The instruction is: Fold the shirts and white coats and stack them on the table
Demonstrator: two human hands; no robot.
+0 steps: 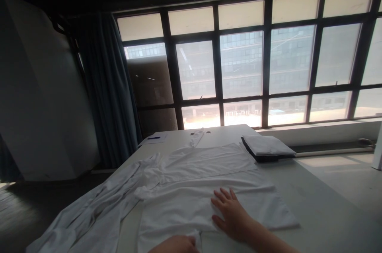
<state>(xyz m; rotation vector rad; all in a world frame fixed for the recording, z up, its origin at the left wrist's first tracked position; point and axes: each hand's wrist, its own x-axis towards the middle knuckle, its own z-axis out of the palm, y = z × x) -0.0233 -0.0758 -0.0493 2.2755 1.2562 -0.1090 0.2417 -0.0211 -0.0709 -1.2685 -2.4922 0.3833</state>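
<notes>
A white shirt (185,193) lies spread over the table, its body wrinkled and one sleeve (196,138) stretching towards the far edge. My right hand (232,214) rests flat on the cloth with its fingers spread. At the bottom edge of the view, my left hand (176,244) is closed, with a bit of the shirt's white fabric showing at its fingertips. Most of that hand is cut off by the frame. Along the left side of the table lies another crumpled stretch of white cloth (98,213); I cannot tell whether it is a separate garment.
Folded white and black cloths (267,145) are stacked at the table's right. A paper with a dark pen (153,138) lies at the far left corner. The white table (313,209) has two round holes at its far end. Beyond are a blue curtain (104,86) and large windows.
</notes>
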